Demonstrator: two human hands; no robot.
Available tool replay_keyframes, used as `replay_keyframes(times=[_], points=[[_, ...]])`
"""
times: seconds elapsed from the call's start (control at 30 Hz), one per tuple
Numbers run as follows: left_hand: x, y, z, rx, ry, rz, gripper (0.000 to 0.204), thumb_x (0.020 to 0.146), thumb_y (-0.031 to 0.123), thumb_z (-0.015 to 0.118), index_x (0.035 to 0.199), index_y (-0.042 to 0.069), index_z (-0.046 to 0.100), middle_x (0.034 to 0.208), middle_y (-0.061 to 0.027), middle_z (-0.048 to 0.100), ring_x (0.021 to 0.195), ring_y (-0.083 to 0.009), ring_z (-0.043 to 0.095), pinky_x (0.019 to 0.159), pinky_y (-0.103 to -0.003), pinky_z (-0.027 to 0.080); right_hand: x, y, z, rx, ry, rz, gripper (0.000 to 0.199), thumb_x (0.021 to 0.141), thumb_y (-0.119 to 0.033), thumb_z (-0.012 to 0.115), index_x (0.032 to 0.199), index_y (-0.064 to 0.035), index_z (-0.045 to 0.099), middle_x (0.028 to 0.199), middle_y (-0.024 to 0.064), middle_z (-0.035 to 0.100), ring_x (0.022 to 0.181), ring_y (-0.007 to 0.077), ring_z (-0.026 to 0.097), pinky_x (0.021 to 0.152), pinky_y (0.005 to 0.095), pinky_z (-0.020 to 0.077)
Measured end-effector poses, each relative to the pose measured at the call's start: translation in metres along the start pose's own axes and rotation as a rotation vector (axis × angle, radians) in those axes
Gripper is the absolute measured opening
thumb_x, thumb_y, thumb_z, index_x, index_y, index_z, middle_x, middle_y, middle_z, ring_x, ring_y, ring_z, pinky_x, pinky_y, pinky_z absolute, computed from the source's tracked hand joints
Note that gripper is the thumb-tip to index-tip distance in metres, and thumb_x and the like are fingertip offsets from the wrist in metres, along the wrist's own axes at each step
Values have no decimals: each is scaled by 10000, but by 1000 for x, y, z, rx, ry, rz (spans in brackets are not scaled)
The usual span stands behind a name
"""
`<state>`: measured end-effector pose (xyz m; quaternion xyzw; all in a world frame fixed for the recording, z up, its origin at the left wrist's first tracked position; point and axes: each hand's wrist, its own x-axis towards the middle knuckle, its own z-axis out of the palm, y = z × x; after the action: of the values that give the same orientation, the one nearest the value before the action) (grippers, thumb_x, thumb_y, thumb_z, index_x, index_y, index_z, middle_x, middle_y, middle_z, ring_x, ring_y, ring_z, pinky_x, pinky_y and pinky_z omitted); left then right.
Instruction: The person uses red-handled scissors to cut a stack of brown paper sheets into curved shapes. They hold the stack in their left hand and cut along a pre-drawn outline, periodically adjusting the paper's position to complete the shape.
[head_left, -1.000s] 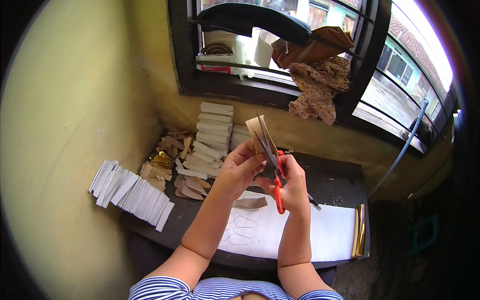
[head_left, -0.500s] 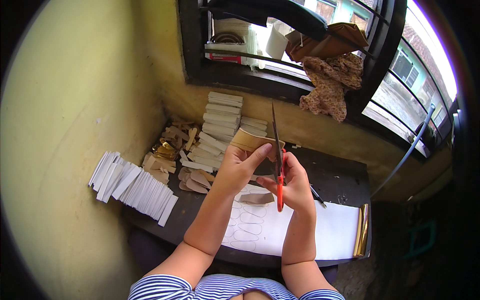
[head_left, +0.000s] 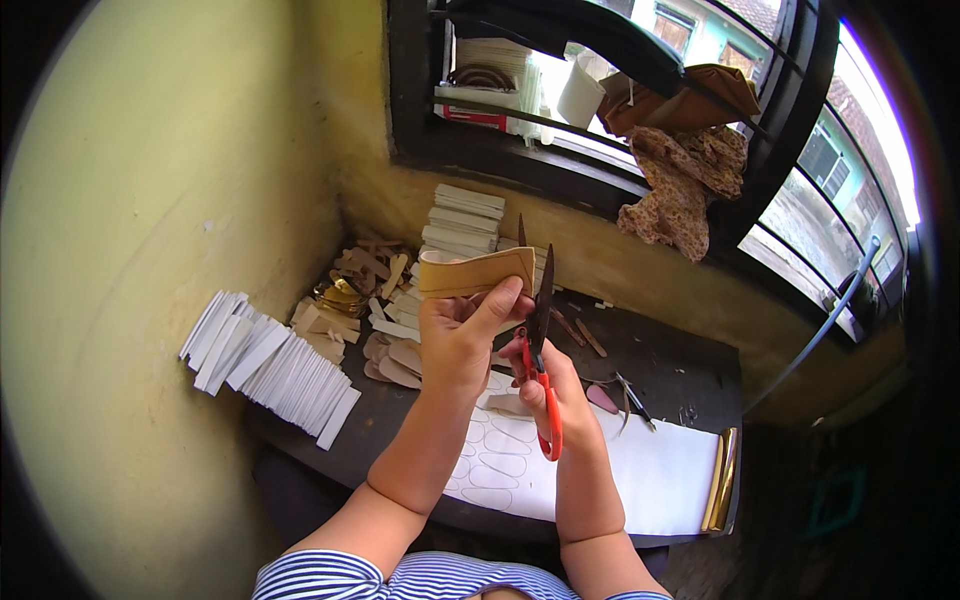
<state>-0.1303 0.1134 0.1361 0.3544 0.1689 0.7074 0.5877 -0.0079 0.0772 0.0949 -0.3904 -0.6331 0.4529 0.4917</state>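
My left hand [head_left: 462, 340] pinches a tan, curled piece of sheet material [head_left: 475, 273], perhaps leather or card, with a line drawn along it. In my right hand [head_left: 562, 393] is a pair of scissors [head_left: 541, 312] with red handles and dark blades. The blades are spread and point upward, one on each side of the piece's right end. Below the hands lies white paper [head_left: 650, 470] with several rounded outlines drawn on its left part. A small grey-tan scrap on it is partly hidden by my right hand.
White bundled strips [head_left: 270, 372] line the table's left edge, with more stacks [head_left: 462, 222] against the wall. Tan cut pieces [head_left: 395, 362] and gold scraps [head_left: 342, 298] lie between. A pen-like tool [head_left: 634, 402] and a gold roll [head_left: 722, 482] are at the right. A barred window [head_left: 600, 160] rises behind.
The tan piece has moved left and turned, showing more of its face and the drawn line. The scissors have opened and tilted, their blades now around its right end. The view has shifted slightly left.
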Motion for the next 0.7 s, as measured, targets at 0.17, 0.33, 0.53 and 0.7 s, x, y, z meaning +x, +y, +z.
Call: replay_keyframes(times=[0.17,0.33,0.53,0.7], points=[[2,-2,-1,64,-15,73,178,747,-4,649,914,12,592,816,-55,625,694,-107,589,585,-229,461,0,4,5,7,-4,-47,753,680,-662,571,952,28,443,760,71,459,653,131,418,589,259,396],[1,-3,2,101,-19,67,179,749,-11,648,919,9,593,823,-51,627,714,-104,587,603,-229,456,0,0,3,55,-34,26,783,674,-688,545,921,43,410,776,86,456,683,143,426,596,277,409],[-1,-5,7,35,-31,65,127,783,-11,621,904,-20,586,850,-52,622,745,-75,571,666,-200,447,2,7,-1,19,-42,-16,763,681,-693,532,918,21,405,781,80,445,690,146,418,601,280,404],[-1,-11,7,62,-66,99,138,796,-8,609,923,-7,554,857,-37,602,777,-58,545,699,-190,426,2,10,-1,29,-30,-48,738,697,-697,508,918,1,407,766,65,428,688,150,399,613,275,378]])
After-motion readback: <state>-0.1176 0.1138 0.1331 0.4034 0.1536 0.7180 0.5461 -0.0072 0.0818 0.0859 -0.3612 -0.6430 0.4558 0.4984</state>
